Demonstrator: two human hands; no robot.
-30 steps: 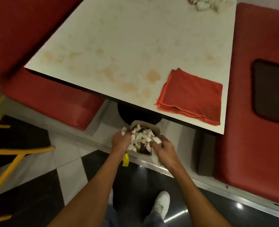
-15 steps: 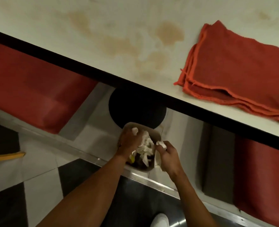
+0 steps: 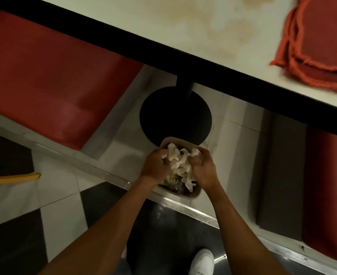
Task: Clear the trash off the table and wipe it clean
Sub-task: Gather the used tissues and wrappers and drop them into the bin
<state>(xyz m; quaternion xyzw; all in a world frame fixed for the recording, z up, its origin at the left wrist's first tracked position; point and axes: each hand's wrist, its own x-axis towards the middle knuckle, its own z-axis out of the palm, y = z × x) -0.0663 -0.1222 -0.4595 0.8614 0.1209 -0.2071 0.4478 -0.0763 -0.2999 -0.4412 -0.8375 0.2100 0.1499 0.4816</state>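
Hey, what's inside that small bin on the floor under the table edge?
The bin holds crumpled white paper, with yellowish and dark scraps lower down. The left hand and right hand grip paper and cover the rest; the bottom is hidden.

One surface (image 3: 143,16), with one folded cloth (image 3: 322,40) by its near edge. The brown stains (image 3: 219,22) on it run together, so their number is unclear. Below it:
- one bin (image 3: 183,195), its white scraps (image 3: 176,163) too tangled to count
- two grips, a left grip (image 3: 155,165) and a right grip (image 3: 203,168)
- two red seats, a left seat (image 3: 54,76) and a right seat (image 3: 330,175)
- one black base (image 3: 173,116)
- one white shoe (image 3: 202,262)
- one yellow bar (image 3: 13,178)
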